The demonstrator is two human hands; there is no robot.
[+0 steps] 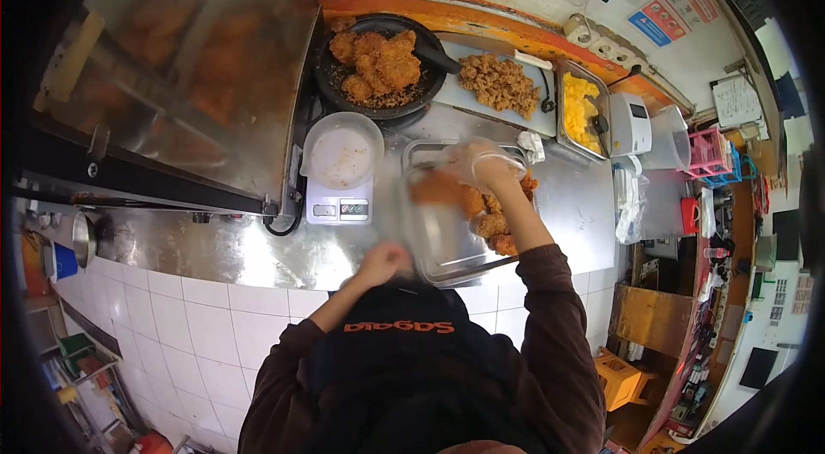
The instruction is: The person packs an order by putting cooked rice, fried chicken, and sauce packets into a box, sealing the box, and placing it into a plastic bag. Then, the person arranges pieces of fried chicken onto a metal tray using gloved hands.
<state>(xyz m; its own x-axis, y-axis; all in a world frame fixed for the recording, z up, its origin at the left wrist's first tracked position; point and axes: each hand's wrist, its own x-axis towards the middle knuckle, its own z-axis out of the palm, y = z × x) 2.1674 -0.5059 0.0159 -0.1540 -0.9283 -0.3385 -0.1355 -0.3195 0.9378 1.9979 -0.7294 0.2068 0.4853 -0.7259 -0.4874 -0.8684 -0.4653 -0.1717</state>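
Observation:
My right hand (483,165), in a clear plastic glove, is over the metal tray (434,272). It grips a piece of fried chicken (436,188) at its left side; both are smeared by motion. Browned fried pieces (494,225) lie in the right part of the tray. My bare left hand (384,263) is by the counter's front edge, just left of the tray's near corner. Its fingers are blurred, and whether they touch anything cannot be made out. A white kitchen scale (339,208) carrying a translucent plastic bowl (343,151) stands left of the tray.
Behind the scale, a black pan (323,80) holds large fried pieces. A cutting board (455,97) bears small brown pieces. At the right are a container of yellow food (581,107) and a white device (632,123). A glass-sided cabinet (198,67) borders the left.

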